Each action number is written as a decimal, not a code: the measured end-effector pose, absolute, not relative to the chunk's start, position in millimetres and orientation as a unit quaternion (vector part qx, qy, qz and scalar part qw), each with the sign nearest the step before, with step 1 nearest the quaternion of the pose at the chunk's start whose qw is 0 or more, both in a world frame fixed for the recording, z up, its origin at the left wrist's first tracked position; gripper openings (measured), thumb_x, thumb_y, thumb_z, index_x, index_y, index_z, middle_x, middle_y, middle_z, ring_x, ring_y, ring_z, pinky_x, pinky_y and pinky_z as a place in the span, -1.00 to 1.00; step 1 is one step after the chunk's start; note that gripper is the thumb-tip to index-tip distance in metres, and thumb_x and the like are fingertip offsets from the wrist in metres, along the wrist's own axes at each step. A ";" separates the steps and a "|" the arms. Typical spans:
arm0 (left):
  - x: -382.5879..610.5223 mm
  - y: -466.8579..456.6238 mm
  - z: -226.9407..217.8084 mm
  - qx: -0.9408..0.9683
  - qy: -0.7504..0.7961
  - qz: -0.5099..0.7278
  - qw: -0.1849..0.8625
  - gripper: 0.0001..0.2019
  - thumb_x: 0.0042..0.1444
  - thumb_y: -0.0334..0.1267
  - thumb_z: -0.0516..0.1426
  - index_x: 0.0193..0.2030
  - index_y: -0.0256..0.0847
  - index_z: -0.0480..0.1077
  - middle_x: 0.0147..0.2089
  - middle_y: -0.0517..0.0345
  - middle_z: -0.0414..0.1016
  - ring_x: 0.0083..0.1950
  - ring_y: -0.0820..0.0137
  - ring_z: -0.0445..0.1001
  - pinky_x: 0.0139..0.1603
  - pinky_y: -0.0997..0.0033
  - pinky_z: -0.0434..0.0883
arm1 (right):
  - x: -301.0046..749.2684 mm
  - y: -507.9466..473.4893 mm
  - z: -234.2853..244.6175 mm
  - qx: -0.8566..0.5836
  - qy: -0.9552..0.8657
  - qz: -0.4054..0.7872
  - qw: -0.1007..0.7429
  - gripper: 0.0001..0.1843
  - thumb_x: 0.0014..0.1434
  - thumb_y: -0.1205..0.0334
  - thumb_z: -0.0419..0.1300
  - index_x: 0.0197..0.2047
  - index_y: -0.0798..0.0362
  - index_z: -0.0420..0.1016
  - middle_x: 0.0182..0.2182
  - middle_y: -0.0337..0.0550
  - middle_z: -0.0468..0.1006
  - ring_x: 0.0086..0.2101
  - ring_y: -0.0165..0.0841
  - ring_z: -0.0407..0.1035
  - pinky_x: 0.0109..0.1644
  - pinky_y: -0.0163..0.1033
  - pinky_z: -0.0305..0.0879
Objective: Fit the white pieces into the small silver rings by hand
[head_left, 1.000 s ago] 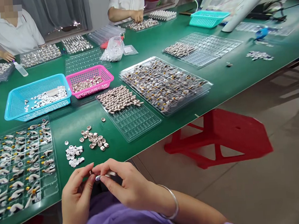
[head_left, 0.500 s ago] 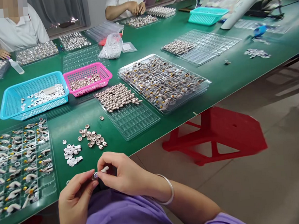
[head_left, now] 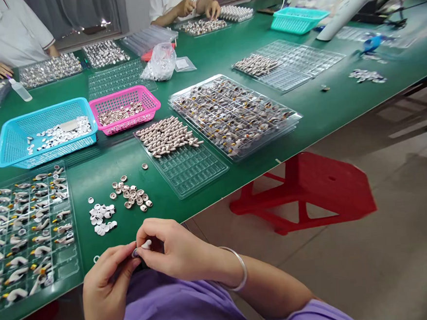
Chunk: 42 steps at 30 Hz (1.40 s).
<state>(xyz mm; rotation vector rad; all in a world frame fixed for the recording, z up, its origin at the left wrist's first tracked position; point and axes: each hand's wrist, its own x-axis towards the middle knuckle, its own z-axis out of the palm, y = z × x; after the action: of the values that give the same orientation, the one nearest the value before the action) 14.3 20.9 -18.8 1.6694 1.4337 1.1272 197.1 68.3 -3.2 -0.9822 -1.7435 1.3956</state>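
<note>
My left hand (head_left: pixel 107 279) is closed, thumb and fingertips pinching a small round earbud cap (head_left: pixel 134 253) that they mostly hide. Against it, my right hand (head_left: pixel 166 243) is pinched on a pale earbud shell (head_left: pixel 147 244), whose rounded end shows between the fingers. Both hands meet just off the table's front edge, above my lap. Beyond them lie a pile of white discs (head_left: pixel 101 217) and a pile of beige cup-shaped caps (head_left: pixel 130 192). To the left, a clear compartment tray (head_left: pixel 68 267) holds rows of earbud parts with yellow bits.
A blue basket (head_left: pixel 6 154) and a pink basket (head_left: pixel 151 104) stand behind the piles. Right of the piles are a half-filled tray (head_left: pixel 192 173) and a stacked full tray (head_left: pixel 267 141). A red stool (head_left: pixel 332 186) is at the right. Two people work across the green table (head_left: pixel 206 53).
My hands stay pinched together, with the pale shell shifted slightly left and tilted. Across the table, one person's hands have moved apart over a tray. The view has shifted slightly.
</note>
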 end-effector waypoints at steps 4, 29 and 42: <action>12.9 17.3 -19.2 0.641 0.544 0.439 0.318 -0.82 0.09 -0.33 0.28 -0.16 -0.03 0.62 -0.25 0.16 0.67 -0.29 0.37 0.64 -0.28 0.53 0.58 | 195.5 66.4 -3.8 -0.374 -0.670 0.537 0.351 -0.89 0.09 0.43 0.17 -0.41 0.06 0.35 -0.46 -0.27 0.41 -0.49 -0.47 0.27 -0.43 -0.38 0.21; 9.4 8.0 -19.3 0.659 0.510 0.461 0.303 -0.69 0.09 -0.45 0.25 -0.08 0.04 0.58 -0.21 0.25 0.64 -0.28 0.44 0.61 -0.26 0.59 0.56 | 195.9 56.3 -5.5 -0.317 -0.694 0.483 0.430 -0.92 0.13 0.37 0.15 -0.38 0.03 0.36 -0.46 -0.25 0.38 -0.45 -0.44 0.28 -0.35 -0.37 0.29; 5.9 8.2 -10.3 0.744 0.464 0.428 0.221 -0.57 0.12 -0.59 0.15 0.02 0.00 0.52 -0.20 0.23 0.56 -0.30 0.51 0.58 -0.26 0.65 0.53 | 194.9 69.5 -6.4 -0.313 -0.469 0.778 0.277 -0.90 0.00 0.33 0.29 -0.38 0.11 0.44 -0.63 -0.43 0.32 -0.60 -0.57 0.14 -0.49 -0.43 0.11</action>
<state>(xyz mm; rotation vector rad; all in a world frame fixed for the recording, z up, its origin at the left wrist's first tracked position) 5.9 8.2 -10.3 2.0550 1.2817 1.1828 194.9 69.5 -6.4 -0.8396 -1.2581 2.0894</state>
